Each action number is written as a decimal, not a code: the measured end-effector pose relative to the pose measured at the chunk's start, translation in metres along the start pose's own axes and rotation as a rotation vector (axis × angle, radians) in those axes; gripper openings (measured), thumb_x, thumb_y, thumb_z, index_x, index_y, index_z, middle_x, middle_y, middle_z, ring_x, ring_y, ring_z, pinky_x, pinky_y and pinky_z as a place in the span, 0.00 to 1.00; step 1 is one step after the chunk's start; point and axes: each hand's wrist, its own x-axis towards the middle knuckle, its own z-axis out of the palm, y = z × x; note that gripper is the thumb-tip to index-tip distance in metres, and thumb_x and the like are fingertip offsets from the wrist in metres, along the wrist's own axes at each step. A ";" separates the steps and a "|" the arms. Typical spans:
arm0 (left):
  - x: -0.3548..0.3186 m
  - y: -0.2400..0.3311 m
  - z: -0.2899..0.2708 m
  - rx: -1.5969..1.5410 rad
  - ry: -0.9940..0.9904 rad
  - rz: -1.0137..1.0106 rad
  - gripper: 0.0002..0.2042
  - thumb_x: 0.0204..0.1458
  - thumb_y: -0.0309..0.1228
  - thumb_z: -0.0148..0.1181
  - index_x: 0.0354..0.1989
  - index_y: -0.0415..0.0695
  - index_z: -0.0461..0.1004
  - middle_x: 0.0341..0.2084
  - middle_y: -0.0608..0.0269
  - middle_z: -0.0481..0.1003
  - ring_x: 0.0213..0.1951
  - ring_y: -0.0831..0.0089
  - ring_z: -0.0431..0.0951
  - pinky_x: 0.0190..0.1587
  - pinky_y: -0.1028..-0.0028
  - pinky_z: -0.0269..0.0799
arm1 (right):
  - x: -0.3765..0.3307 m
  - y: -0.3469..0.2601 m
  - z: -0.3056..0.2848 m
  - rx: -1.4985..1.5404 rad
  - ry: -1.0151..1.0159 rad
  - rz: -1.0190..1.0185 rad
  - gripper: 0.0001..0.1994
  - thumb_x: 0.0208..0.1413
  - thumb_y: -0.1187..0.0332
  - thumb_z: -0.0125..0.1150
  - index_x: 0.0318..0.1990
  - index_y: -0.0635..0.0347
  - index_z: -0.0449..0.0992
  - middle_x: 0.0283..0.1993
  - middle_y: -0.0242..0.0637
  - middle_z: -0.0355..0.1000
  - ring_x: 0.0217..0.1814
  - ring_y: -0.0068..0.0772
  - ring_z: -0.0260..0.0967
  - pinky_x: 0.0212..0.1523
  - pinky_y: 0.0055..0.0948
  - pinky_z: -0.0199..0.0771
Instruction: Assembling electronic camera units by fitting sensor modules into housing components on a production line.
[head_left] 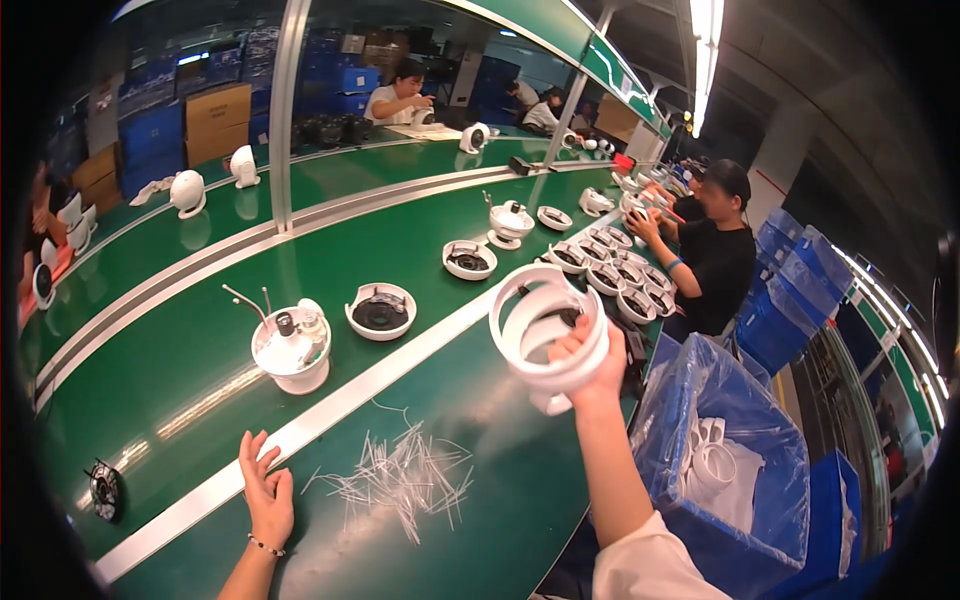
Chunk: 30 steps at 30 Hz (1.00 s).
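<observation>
My right hand [593, 362] grips a white ring-shaped plastic housing [515, 350], raised over the near side of the green bench; its fingers reach through the opening. Fingers apart and holding nothing, my left hand [266, 492] hovers by the white strip along the bench. Between my hands lies a loose pile of thin clear strips [405, 480]. Beyond my left hand stands a white round base [292, 365] with a dark motor-like part and wires sticking up. Beside it sits a white bowl-shaped shell [381, 312] with a black inside.
At right, a blue bin [740, 490] lined with clear plastic holds white housings. Several white shells with black insides [603, 277] cluster farther along the bench, near a co-worker in black [722, 240]. A small black part [103, 489] lies at far left. A metal post [284, 130] rises behind.
</observation>
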 end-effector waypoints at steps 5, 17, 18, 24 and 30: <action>0.003 0.001 0.010 -0.009 -0.046 0.008 0.33 0.43 0.18 0.44 0.59 0.47 0.41 0.54 0.56 0.52 0.48 0.67 0.61 0.42 0.77 0.62 | 0.094 -0.008 -0.047 0.230 -0.377 -0.187 0.21 0.43 0.46 0.54 0.24 0.58 0.69 0.10 0.20 0.47 0.13 0.17 0.40 0.20 0.20 0.45; 0.003 0.009 0.012 -0.017 -0.007 0.037 0.31 0.44 0.19 0.43 0.59 0.45 0.42 0.54 0.55 0.52 0.48 0.69 0.62 0.44 0.77 0.60 | 0.045 -0.018 -0.167 0.206 -0.138 -0.177 0.27 0.46 0.47 0.45 0.47 0.61 0.66 0.33 0.29 0.66 0.38 0.31 0.61 0.45 0.35 0.58; 0.002 0.011 0.012 -0.016 0.026 0.080 0.30 0.44 0.19 0.43 0.58 0.43 0.43 0.54 0.54 0.53 0.49 0.68 0.62 0.45 0.75 0.60 | 0.027 -0.016 -0.132 0.095 0.108 -0.238 0.26 0.46 0.49 0.47 0.49 0.58 0.64 0.43 0.33 0.67 0.49 0.37 0.61 0.53 0.41 0.56; 0.015 0.055 0.071 0.020 -0.162 0.348 0.27 0.40 0.19 0.43 0.55 0.39 0.51 0.52 0.53 0.57 0.51 0.65 0.61 0.48 0.70 0.59 | 0.019 -0.043 -0.145 0.022 0.145 -0.046 0.29 0.46 0.46 0.48 0.52 0.51 0.60 0.56 0.35 0.56 0.57 0.41 0.53 0.56 0.44 0.51; 0.054 0.128 0.239 0.304 -0.598 0.919 0.27 0.37 0.31 0.55 0.50 0.39 0.57 0.53 0.48 0.54 0.56 0.55 0.54 0.55 0.60 0.50 | 0.006 -0.047 -0.153 0.034 0.228 0.035 0.29 0.47 0.47 0.48 0.53 0.56 0.59 0.56 0.38 0.57 0.56 0.40 0.55 0.55 0.40 0.55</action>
